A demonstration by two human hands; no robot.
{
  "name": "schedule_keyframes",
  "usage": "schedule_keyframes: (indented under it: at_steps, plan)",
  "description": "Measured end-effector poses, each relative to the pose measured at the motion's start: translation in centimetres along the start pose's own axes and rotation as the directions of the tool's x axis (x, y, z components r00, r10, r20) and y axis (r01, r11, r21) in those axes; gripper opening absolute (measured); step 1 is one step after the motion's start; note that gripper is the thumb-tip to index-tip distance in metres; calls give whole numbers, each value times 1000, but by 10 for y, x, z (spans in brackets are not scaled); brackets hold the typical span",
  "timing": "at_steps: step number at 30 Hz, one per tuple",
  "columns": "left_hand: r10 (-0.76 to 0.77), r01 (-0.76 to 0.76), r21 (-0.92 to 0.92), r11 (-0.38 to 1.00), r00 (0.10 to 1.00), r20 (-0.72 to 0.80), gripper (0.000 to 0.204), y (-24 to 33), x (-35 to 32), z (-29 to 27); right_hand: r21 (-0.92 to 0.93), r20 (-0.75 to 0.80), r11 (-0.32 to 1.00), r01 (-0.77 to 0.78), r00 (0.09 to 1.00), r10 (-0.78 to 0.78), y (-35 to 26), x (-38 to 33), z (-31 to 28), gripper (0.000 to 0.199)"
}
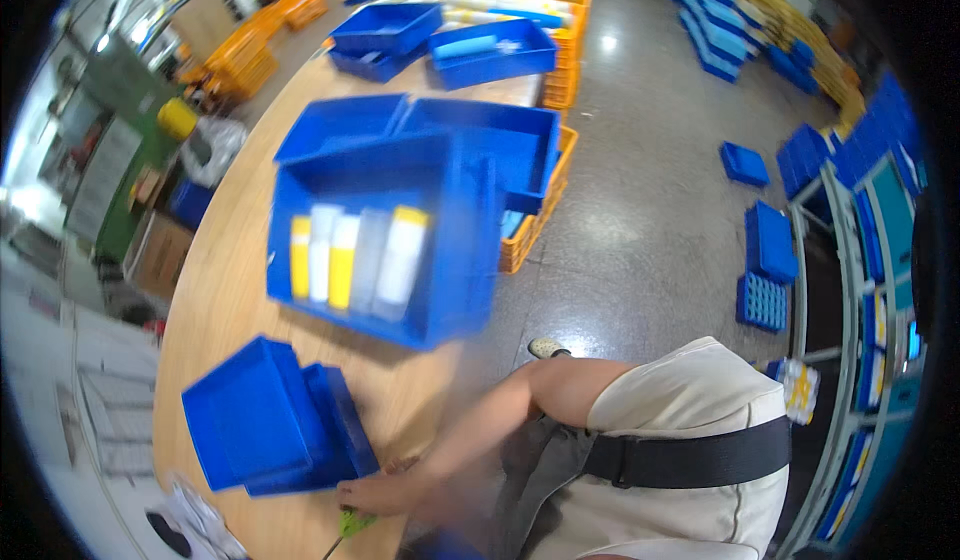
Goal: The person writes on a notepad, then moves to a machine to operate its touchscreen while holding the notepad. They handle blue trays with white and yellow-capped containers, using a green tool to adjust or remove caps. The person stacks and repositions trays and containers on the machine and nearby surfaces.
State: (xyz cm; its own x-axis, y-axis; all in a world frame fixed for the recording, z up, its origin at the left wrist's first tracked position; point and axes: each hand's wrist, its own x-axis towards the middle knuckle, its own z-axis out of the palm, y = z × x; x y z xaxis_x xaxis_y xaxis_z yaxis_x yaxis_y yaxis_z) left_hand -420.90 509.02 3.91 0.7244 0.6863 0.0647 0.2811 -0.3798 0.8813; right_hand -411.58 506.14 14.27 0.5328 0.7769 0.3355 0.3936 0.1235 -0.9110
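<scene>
My right hand [375,493] reaches in from the right and rests low over the table's near edge, fingers curled beside the stacked blue bins. Under its fingers is a small bright green object [355,522] with a thin dark end; its kind is not clear. Two empty-looking blue plastic bins [255,415] lie tilted against each other, right by that hand. Farther up the table, a larger blue bin [350,170] holds several white, yellow and clear tubes [342,260]; its right side is blurred. My left hand is out of sight.
The curved wooden table [225,260] carries more blue bins [490,52] at its far end. Orange crates [540,230] stand along its right side. On the grey floor [640,190] sit blue bins [745,163], and metal shelving [860,360] rises at the right.
</scene>
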Motion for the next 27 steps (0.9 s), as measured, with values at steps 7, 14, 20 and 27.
schedule_keyframes:
  at_steps: [7, 14, 20, 27]
  plan:
    - [30, 31, -190, 981, 951, 307, 46, 105, -1, 67, -284, -177, 944, 166, 959, -221, 1, 41, 1, 29]
    - [86, 46, -226, 973, 840, 536, 44, 151, -1, 106, 99, 248, 987, 124, 958, -145, 34, -104, -123, 41]
    - [144, 30, -216, 976, 652, 745, 45, 186, 1, 140, -156, -110, 865, -476, 879, 464, 61, -320, -235, 26]
    - [141, 5, -161, 987, 447, 883, 48, 263, -54, 235, -70, 27, 411, -909, 410, 912, -20, -557, -346, 29]
